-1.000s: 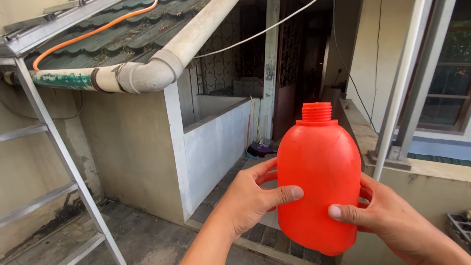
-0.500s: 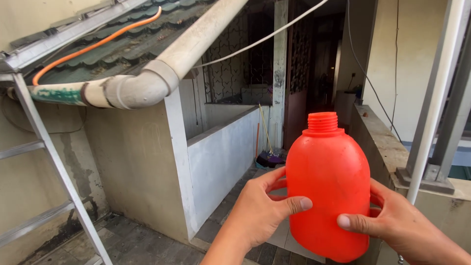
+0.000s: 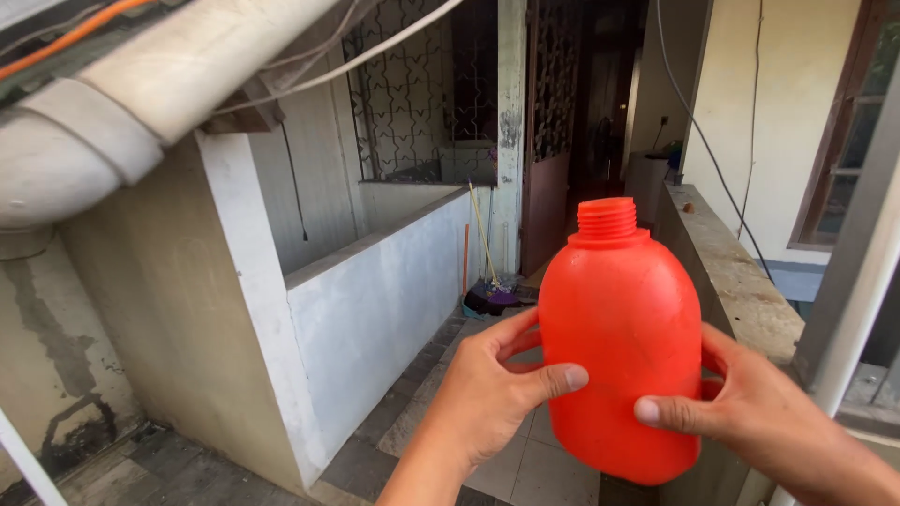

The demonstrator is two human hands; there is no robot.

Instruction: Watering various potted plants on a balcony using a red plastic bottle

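Observation:
An orange-red plastic bottle (image 3: 619, 319) with a threaded, uncapped neck stands upright in the air in front of me. My left hand (image 3: 487, 398) grips its left side, thumb across the front. My right hand (image 3: 750, 412) holds the right side, thumb on the lower front. Both hands carry it together above a tiled passage floor.
A thick white drain pipe (image 3: 141, 103) runs overhead at the upper left. A low white wall (image 3: 375, 300) lines the left of the passage, a concrete ledge (image 3: 731, 281) the right. A metal post (image 3: 858, 290) rises at far right. A broom (image 3: 487, 281) leans at the passage's end.
The view has moved forward and right: the ladder and roof tiles have slid out at the left, and the pipe is closer. The bottle stays held in both hands.

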